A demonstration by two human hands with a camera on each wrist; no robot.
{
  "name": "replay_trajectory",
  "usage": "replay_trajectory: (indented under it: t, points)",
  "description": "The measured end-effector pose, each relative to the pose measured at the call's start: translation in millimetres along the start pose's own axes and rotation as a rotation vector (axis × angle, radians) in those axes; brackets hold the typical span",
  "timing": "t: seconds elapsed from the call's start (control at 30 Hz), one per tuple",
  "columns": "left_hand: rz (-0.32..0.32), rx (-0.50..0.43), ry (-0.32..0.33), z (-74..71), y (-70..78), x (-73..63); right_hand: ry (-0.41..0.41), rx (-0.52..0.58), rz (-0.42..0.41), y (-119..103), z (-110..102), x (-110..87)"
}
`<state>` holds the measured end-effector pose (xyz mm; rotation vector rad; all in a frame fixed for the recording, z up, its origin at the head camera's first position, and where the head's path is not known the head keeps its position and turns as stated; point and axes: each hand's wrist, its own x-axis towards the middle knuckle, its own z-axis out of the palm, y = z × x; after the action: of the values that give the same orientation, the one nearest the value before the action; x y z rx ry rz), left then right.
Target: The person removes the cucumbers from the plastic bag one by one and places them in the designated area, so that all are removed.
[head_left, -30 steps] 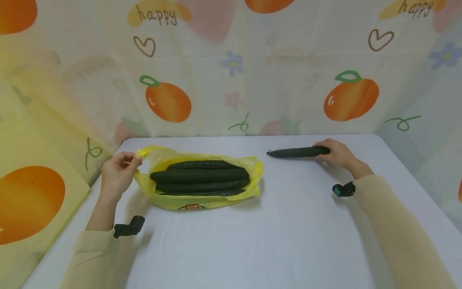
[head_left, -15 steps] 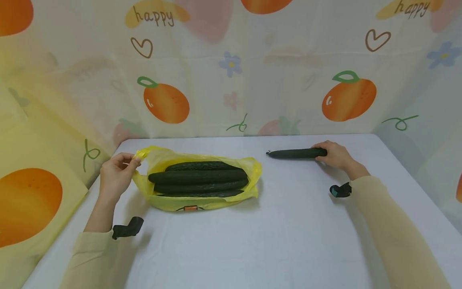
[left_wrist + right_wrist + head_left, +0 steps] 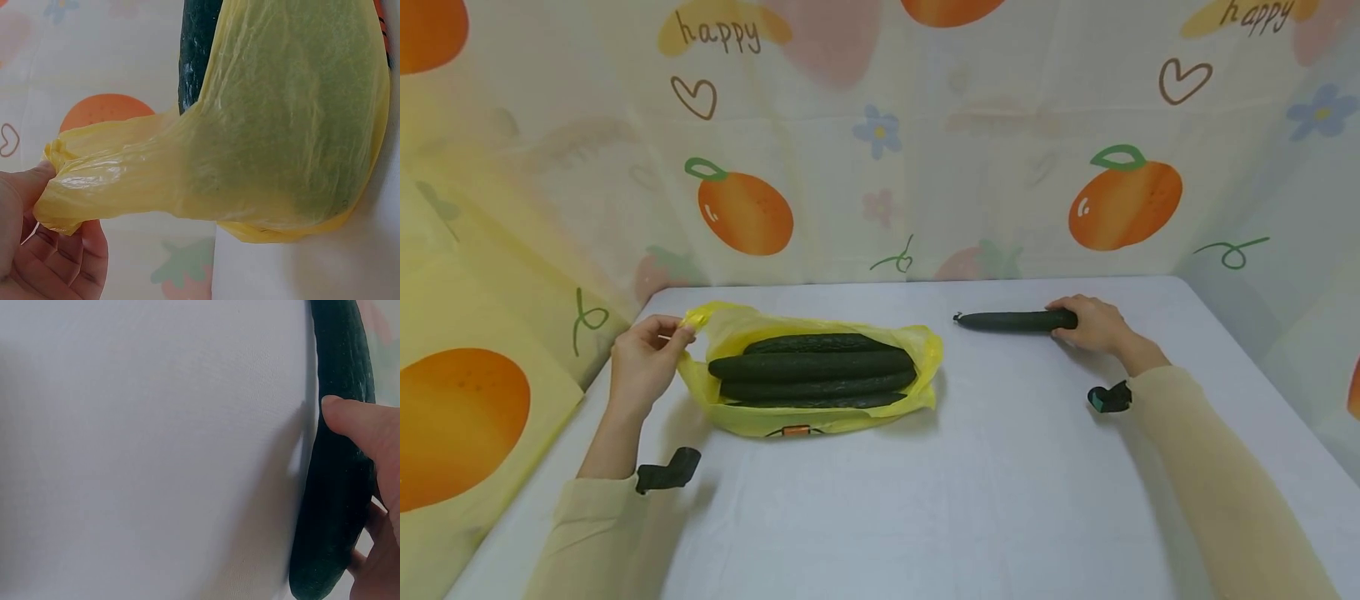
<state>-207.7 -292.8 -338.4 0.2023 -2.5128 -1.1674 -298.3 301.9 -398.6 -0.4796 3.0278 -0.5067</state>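
A yellow plastic bag (image 3: 827,423) lies at the left of the table with its mouth open, and several dark green cucumbers (image 3: 812,365) lie lengthwise inside. My left hand (image 3: 643,358) pinches the bag's left handle between thumb and fingers; the left wrist view shows the handle stretched from the hand (image 3: 53,250) to the bag (image 3: 275,125). At the back right, my right hand (image 3: 1093,323) grips a single cucumber (image 3: 1011,321) by its right end. In the right wrist view the thumb lies across this cucumber (image 3: 334,487), with the other fingers partly hidden behind it.
A white cloth (image 3: 940,500) covers the table. Behind it hangs a pale curtain (image 3: 820,142) printed with oranges, and more of it closes off the left and right sides. A black wrist camera (image 3: 668,471) sits at each sleeve.
The right hand and its cucumber have lowered slightly. The left hand and the bag hold nearly the same place, and the head view has shifted a little.
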Motion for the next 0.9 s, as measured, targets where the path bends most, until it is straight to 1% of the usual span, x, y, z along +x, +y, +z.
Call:
replay_trajectory:
  t: [0.33, 0.53, 0.67, 0.9]
  points:
    - [-0.011, -0.008, -0.013, -0.7, 1.0, 0.0, -0.01, 0.009, -0.008, -2.7, -0.3, -2.4]
    - [0.017, -0.022, -0.004, -1.3, -0.7, 0.4, -0.034, 0.016, -0.015, -4.3, -0.9, -5.7]
    - [0.035, -0.024, 0.0, -1.7, -0.8, 0.6, -0.033, 0.013, -0.021, -4.2, -1.0, -7.1]
    - [0.034, -0.018, -0.013, -3.5, 0.8, 0.5, -0.042, 0.014, -0.018, -4.6, -2.2, -7.8]
